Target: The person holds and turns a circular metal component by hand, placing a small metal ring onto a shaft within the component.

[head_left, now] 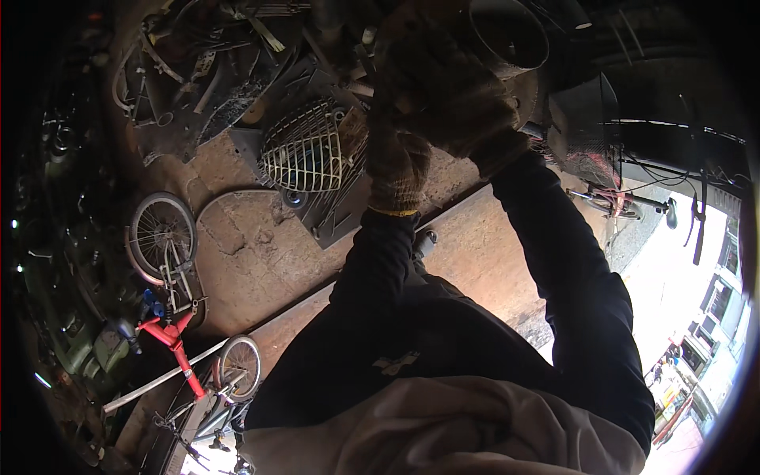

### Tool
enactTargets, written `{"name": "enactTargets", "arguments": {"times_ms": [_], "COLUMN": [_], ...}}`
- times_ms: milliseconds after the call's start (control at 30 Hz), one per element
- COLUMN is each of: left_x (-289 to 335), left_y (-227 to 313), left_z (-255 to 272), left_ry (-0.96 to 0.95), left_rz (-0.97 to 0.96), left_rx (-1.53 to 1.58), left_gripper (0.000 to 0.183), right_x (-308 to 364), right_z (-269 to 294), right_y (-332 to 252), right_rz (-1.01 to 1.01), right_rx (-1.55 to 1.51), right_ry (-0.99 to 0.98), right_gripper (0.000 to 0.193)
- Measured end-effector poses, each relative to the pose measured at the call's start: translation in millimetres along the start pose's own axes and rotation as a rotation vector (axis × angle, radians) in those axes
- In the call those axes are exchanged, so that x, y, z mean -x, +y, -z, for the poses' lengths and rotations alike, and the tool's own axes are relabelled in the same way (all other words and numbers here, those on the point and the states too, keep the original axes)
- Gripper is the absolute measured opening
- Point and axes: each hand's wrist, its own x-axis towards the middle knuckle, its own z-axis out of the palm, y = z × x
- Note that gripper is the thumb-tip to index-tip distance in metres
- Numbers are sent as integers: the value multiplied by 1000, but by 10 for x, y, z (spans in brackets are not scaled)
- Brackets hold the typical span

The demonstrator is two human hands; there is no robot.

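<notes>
My left hand, in a brown work glove with a yellow cuff edge, is raised in front of me at the upper middle. Right beside it is my right hand in a similar glove, reaching in from the right. The two gloves overlap or touch. Deep shadow swallows the fingers of both, so whether they grip anything cannot be made out. Just beyond my right hand is a round, dark, bucket-like container with a pale rim. A pale wire basket lies lower down, left of my left hand.
Metal scrap and thin rods are heaped at the upper left. A red bicycle frame and a loose wheel lie at the left. To the right stands another bicycle with a dark mesh basket. Brown, cracked flooring shows between.
</notes>
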Motion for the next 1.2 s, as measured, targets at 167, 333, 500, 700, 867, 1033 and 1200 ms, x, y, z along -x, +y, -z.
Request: {"name": "enactTargets", "arguments": {"times_ms": [167, 333, 500, 700, 867, 1033, 1200], "left_x": [-11, -133, -79, -193, -406, -390, -394], "left_y": [-151, 5, 34, 226, 399, 466, 533], "left_z": [-62, -121, -282, -233, -10, -260, -198], "left_ry": [-8, -106, -75, 48, -105, 118, 129], "left_rz": [-179, -28, -92, 123, 203, 203, 285], "left_rx": [-19, 169, 83, 150, 78, -8, 120], "left_gripper": [43, 48, 45, 43, 35, 32, 30], "right_x": [-20, -31, -45, -217, -212, -239, -239], "right_z": [17, 41, -35, 25, -157, -77, -58], "right_y": [64, 46, 24, -118, -68, -150, -199], "right_rz": [63, 70, 55, -87, -133, -159, -192], "right_rx": [38, 136, 111, 143, 192, 214, 199], "right_ry": [17, -17, 28, 110, 184, 137, 107], "right_gripper": [57, 54, 59, 61, 59, 58, 60]}}
